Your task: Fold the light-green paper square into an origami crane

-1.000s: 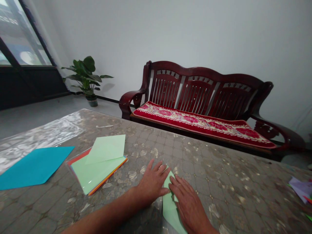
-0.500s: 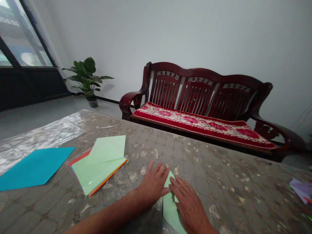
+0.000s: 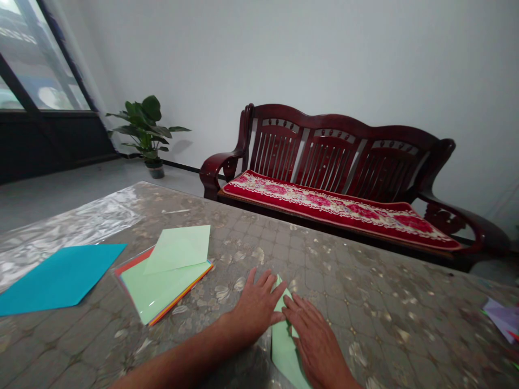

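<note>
A folded light green paper (image 3: 284, 348) lies on the patterned table (image 3: 365, 302) near its front edge. My left hand (image 3: 253, 308) lies flat on the paper's left side, fingers stretched out and pointing away from me. My right hand (image 3: 316, 343) presses flat on the paper's right side, fingers extended toward the left hand's fingertips. Both hands cover most of the paper; its pointed tip shows between them.
A stack of coloured paper sheets (image 3: 162, 283) in a clear sleeve, with a light green sheet (image 3: 180, 247) on top, lies left of my hands. A teal sheet (image 3: 59, 276) lies farther left. Purple paper (image 3: 505, 319) sits at the right edge. Behind the table stand a wooden bench (image 3: 336, 173) and a potted plant (image 3: 146, 132).
Both hands stay pressed flat on the green paper with hardly any shift. The view has drifted slightly.
</note>
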Tool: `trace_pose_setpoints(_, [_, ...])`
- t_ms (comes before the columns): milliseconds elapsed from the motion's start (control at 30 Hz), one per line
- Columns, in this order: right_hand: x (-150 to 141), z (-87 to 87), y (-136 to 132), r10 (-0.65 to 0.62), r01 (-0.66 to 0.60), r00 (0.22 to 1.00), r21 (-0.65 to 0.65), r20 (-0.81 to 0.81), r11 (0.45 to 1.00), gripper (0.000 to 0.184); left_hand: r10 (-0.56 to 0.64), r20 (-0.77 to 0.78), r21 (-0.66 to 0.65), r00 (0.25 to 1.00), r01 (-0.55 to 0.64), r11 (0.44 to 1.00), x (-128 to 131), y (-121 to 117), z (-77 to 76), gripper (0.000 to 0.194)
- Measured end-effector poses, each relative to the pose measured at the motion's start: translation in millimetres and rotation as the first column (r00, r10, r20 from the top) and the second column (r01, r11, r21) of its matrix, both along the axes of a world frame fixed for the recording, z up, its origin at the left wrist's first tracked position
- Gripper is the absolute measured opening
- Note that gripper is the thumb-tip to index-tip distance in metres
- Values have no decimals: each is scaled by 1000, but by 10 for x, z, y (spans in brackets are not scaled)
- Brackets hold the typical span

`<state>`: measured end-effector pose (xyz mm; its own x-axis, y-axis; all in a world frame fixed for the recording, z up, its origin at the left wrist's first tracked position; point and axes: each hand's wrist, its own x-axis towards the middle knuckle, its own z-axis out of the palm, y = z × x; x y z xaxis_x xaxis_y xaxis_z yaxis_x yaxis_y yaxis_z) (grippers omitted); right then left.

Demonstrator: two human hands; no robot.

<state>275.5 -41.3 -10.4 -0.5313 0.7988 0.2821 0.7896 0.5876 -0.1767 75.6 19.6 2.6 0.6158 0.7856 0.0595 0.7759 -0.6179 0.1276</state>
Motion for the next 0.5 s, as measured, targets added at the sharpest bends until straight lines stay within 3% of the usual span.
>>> trace_pose_setpoints(500, [7, -1, -1, 10, -10, 1000, 16, -5, 1000, 63, 27, -2, -46, 1000, -28, 999, 12, -13, 44, 65])
